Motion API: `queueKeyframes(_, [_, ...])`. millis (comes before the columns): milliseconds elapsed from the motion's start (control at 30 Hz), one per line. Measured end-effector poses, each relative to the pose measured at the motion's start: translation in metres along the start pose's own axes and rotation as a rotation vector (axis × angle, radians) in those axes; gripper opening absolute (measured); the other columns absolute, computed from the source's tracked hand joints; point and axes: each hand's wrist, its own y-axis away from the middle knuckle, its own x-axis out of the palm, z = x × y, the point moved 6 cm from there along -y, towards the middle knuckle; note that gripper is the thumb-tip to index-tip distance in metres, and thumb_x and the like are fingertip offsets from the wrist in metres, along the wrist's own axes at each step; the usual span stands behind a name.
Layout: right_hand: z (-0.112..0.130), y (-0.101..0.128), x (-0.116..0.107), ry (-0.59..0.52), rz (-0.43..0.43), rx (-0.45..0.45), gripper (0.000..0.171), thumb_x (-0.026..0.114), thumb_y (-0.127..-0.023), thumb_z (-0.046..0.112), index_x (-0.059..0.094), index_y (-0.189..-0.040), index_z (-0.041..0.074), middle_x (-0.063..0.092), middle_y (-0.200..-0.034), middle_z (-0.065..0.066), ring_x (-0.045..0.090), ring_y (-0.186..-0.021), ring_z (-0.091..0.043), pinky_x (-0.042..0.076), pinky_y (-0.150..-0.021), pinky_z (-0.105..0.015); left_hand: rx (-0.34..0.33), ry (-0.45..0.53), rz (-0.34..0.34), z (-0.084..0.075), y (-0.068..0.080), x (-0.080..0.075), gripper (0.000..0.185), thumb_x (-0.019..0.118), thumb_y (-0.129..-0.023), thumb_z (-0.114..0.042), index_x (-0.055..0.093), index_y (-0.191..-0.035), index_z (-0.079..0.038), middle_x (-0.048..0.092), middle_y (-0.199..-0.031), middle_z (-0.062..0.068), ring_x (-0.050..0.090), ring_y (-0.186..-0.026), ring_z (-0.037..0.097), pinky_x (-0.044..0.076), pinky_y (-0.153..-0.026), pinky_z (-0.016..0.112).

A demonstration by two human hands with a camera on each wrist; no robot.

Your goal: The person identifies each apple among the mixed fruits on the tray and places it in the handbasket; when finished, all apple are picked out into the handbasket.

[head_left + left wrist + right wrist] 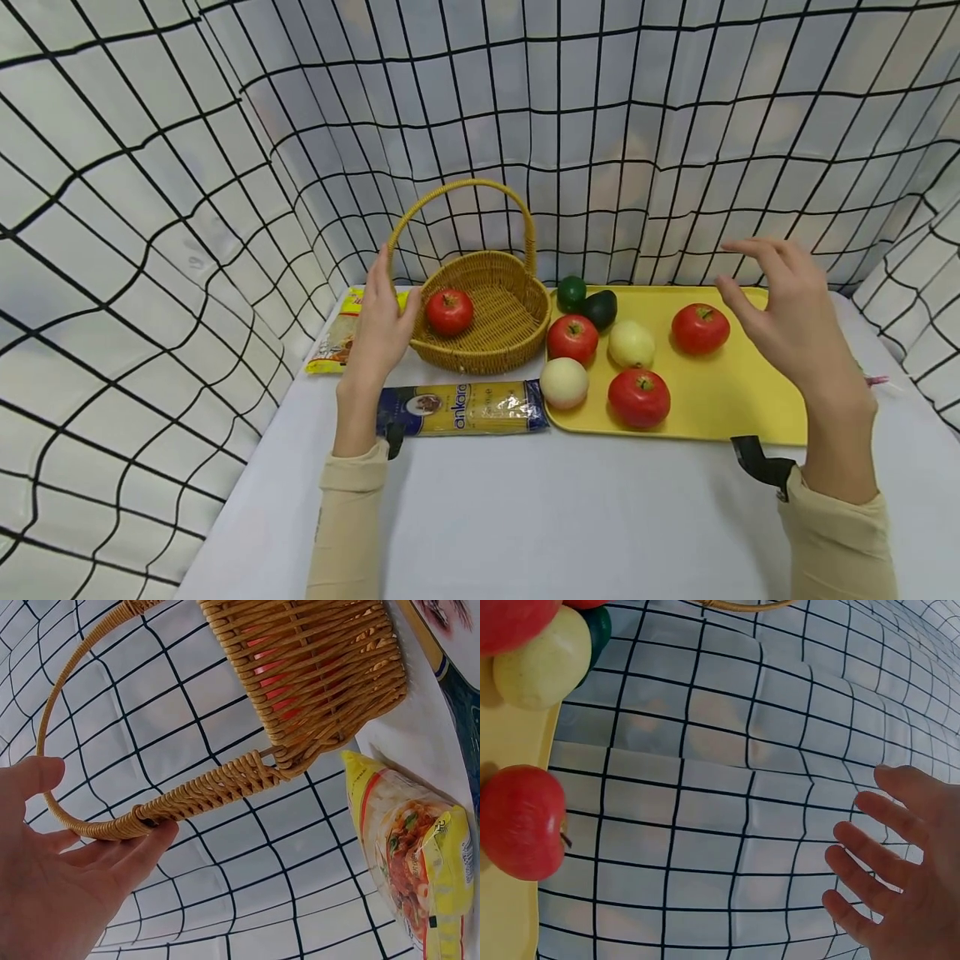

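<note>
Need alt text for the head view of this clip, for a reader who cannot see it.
Left hand touches a wicker basket holding one red apple; right hand hovers open over a yellow tray of fruit. A pasta packet lies in front of the basket.

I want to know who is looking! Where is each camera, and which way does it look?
Head: on the person's head, looking forward and down at both hands, left hand, right hand.
Left wrist: looks past the left hand at the basket.
Right wrist: looks past the right hand at the yellow tray.
Head and left wrist share the basket.
</note>
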Motion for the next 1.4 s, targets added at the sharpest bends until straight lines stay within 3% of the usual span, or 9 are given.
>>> queueKeyframes(300, [-0.043,0.002,0.029,0.112,0.117,0.12,0.04,0.068,-0.098,0.016,0.06,-0.135,0.004,0.054,-0.136,-0.028,0.047,-0.125,-0.05,0.034,-0.109,-0.073,-0.006,-0.01,0.002,0.0,-0.001,-0.001,0.078,0.047,-0.108,-0.039,-0.003,-0.167,-0.025,0.013,-0.173,0.01,0.02,-0.16,0.034,0.027,-0.127,0.06])
queueKeyframes(533, [-0.085,0.012,0.065,0.188,0.333,0.251,0.048,0.065,-0.099,0.027,0.054,-0.139,0.003,0.046,-0.143,-0.034,0.038,-0.129,-0.058,0.025,-0.111,-0.076,-0.007,-0.008,0.005,0.0,-0.001,0.0,0.079,0.049,-0.108,-0.037,-0.003,-0.167,-0.025,0.012,-0.174,0.011,0.019,-0.16,0.035,0.028,-0.126,0.06])
queueKeyframes(667, [-0.1,0.018,0.082,0.206,0.422,0.266,0.053,0.063,-0.101,0.034,0.052,-0.141,0.003,0.045,-0.142,-0.036,0.037,-0.128,-0.059,0.026,-0.11,-0.076,0.001,-0.011,-0.002,0.0,-0.001,0.0,0.079,0.049,-0.108,-0.037,-0.002,-0.167,-0.024,0.013,-0.174,0.011,0.019,-0.16,0.034,0.028,-0.127,0.059])
queueKeyframes(1133, [-0.117,0.028,0.12,0.179,0.521,0.269,0.057,0.065,-0.098,0.037,0.051,-0.142,0.004,0.041,-0.146,-0.034,0.036,-0.128,-0.055,0.032,-0.104,-0.075,-0.012,-0.007,0.006,0.002,0.0,-0.002,0.08,0.049,-0.107,-0.04,-0.003,-0.167,-0.025,0.01,-0.174,0.009,0.018,-0.16,0.034,0.027,-0.127,0.06])
queueKeyframes(1400, [-0.12,0.035,0.123,0.157,0.53,0.278,0.06,0.068,-0.097,0.034,0.047,-0.145,0.004,0.034,-0.149,-0.035,0.027,-0.135,-0.057,0.035,-0.101,-0.075,0.003,-0.006,0.011,-0.002,0.001,-0.002,0.081,0.049,-0.107,-0.041,-0.004,-0.167,-0.026,0.01,-0.174,0.01,0.017,-0.161,0.034,0.027,-0.127,0.059])
